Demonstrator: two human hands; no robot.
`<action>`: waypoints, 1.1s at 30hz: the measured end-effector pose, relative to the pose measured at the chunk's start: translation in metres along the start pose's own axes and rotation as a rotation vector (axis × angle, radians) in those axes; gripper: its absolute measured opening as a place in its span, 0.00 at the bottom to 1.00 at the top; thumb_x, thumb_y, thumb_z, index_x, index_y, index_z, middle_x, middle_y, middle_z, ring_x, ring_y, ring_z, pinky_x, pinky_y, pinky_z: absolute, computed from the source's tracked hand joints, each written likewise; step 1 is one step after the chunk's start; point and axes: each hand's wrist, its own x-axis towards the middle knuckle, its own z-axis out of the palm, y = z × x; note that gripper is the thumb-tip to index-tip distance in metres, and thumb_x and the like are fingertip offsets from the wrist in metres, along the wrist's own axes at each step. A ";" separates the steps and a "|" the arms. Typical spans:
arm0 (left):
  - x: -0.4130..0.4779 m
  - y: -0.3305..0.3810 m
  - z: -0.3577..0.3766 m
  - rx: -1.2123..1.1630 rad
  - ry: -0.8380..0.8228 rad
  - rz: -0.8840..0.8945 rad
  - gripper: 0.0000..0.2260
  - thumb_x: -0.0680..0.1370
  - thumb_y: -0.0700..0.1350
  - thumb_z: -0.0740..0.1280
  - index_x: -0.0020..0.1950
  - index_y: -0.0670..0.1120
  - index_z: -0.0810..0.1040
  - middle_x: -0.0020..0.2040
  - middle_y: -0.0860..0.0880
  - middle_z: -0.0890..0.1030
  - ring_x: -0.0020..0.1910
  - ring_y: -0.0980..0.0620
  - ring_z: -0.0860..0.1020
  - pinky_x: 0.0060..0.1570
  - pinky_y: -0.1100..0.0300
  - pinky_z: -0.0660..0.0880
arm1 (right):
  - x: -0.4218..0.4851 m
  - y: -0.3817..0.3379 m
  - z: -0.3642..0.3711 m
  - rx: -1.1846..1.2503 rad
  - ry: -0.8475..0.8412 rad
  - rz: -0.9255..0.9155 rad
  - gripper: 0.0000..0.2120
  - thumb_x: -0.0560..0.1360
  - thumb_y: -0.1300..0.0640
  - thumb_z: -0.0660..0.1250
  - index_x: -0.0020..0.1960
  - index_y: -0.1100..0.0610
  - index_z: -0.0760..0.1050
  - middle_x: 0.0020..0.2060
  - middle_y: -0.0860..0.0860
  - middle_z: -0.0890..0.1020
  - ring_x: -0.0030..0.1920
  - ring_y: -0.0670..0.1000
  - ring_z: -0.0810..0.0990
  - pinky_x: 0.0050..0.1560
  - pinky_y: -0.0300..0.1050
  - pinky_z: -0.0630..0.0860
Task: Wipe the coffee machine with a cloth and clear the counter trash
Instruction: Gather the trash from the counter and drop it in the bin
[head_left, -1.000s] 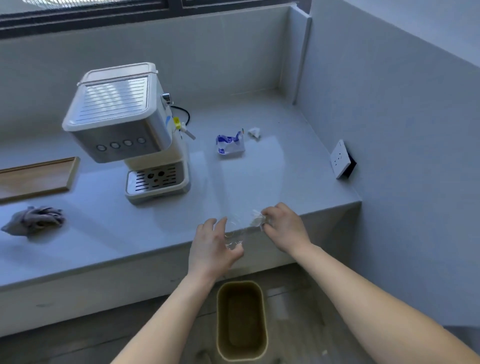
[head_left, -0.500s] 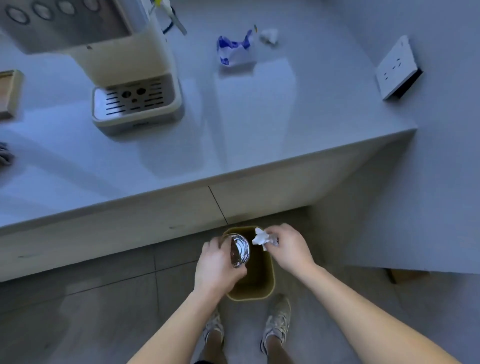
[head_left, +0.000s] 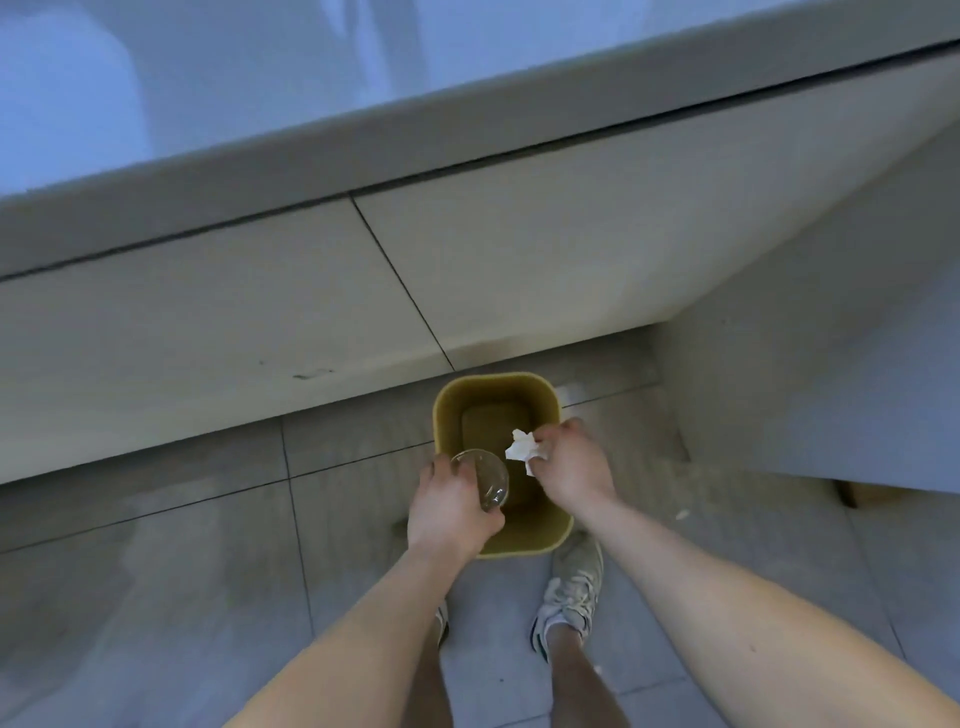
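An olive-yellow trash bin stands on the floor against the cabinet front. Over its left rim my left hand grips a clear plastic cup, tilted with its mouth facing up and right. Over the bin's right side my right hand pinches a crumpled white paper scrap, which hangs above the bin's opening. The bin's inside looks bare. The coffee machine and the cloth are out of view.
The grey counter fills the top of the view, with its front edge and pale cabinet panels below. My two shoes stand on the grey tiled floor just behind the bin. A wall panel rises on the right.
Both hands came off the counter edge and went down with the cup and the paper to above the bin. The view tilted down, so the coffee machine and counter trash left the frame.
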 end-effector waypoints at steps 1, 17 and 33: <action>0.003 -0.001 0.006 0.002 0.000 -0.003 0.27 0.68 0.55 0.70 0.65 0.48 0.72 0.60 0.45 0.72 0.58 0.45 0.71 0.53 0.52 0.76 | 0.003 0.003 0.006 -0.006 0.001 0.006 0.14 0.75 0.54 0.66 0.60 0.49 0.78 0.58 0.55 0.74 0.51 0.58 0.80 0.53 0.49 0.77; 0.036 -0.011 0.023 0.059 0.089 0.022 0.29 0.76 0.50 0.70 0.74 0.53 0.63 0.73 0.46 0.65 0.72 0.44 0.66 0.68 0.48 0.71 | 0.027 0.017 0.029 0.013 0.020 0.018 0.14 0.79 0.50 0.64 0.64 0.46 0.75 0.58 0.48 0.82 0.53 0.52 0.82 0.49 0.44 0.80; -0.040 0.011 -0.084 0.158 0.197 0.123 0.27 0.74 0.54 0.66 0.72 0.52 0.64 0.68 0.46 0.71 0.66 0.43 0.71 0.66 0.46 0.71 | -0.040 -0.032 -0.065 -0.087 0.136 -0.179 0.15 0.75 0.47 0.67 0.62 0.43 0.74 0.54 0.45 0.81 0.47 0.47 0.81 0.41 0.37 0.77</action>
